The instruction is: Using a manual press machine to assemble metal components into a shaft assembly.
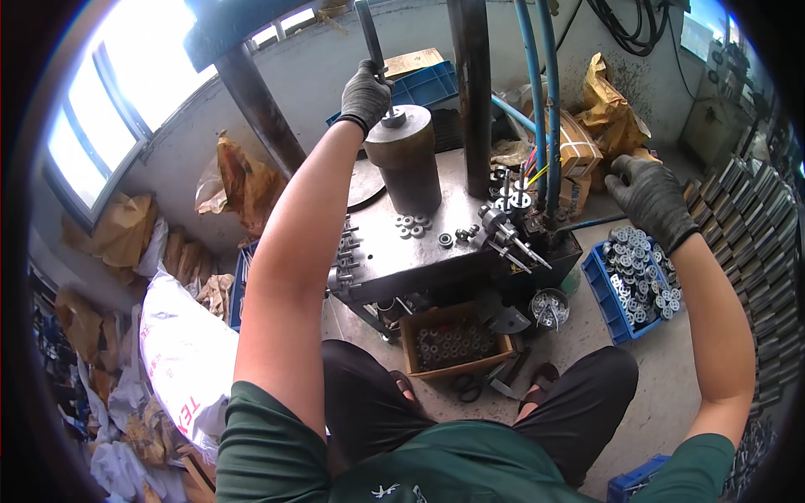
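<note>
Left grip (364,94) closed on lever (370,38); right grip (651,199) spread wide over bin (605,293). Best pulled steadily, cylinder (405,168) kept clear.

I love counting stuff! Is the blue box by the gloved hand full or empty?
Full: round metal parts cover the blue box.

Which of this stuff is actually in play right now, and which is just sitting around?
In play:
- left hand, gripping the press lever
- grey cylinder with a ring part on top
- right hand, above the blue bin of round parts

Lying about:
- cardboard box of rings
- white sack
- brown paper bags
</note>
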Demonstrator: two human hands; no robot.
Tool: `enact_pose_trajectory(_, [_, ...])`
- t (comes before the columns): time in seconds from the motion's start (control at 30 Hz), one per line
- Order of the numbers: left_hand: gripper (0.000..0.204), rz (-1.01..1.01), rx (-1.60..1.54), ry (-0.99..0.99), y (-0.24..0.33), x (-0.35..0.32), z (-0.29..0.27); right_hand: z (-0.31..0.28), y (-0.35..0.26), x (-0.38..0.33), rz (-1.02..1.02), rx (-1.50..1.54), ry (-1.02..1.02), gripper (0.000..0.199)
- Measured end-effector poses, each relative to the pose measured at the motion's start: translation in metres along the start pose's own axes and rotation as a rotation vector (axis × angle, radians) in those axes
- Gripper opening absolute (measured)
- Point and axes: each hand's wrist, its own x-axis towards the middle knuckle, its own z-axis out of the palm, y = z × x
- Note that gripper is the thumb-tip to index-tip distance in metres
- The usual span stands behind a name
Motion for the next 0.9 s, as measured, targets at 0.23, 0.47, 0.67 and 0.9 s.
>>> enact_pose_trajectory(0.23, [0.036, 0.002, 0.019, 0.15, -0.015, -0.015, 0.015, 0.01, 0.005, -0.088, -0.152, -0.022, -0.253, 0.044])
enact_pose_trajectory(0.47, [0.02, -0.267, -0.695, 0.023, 0.001, -0.042, 0.028, 0.006, -0.002, -0.098, -0.281, 0.081, -0.425, 0.04])
enact_pose_trajectory(0.67, [0.022, -0.191, -0.606, 0.059, -0.014, -0.038, 0.03, 0.027, -0.004, -0.142, -0.217, 0.004, -0.393, 0.025])
enact_pose_trajectory(0.9, [0.023, -0.079, -0.461, 0.13, -0.028, -0.03, 0.044, 0.049, -0.004, -0.189, -0.115, 0.103, -0.277, 0.012])
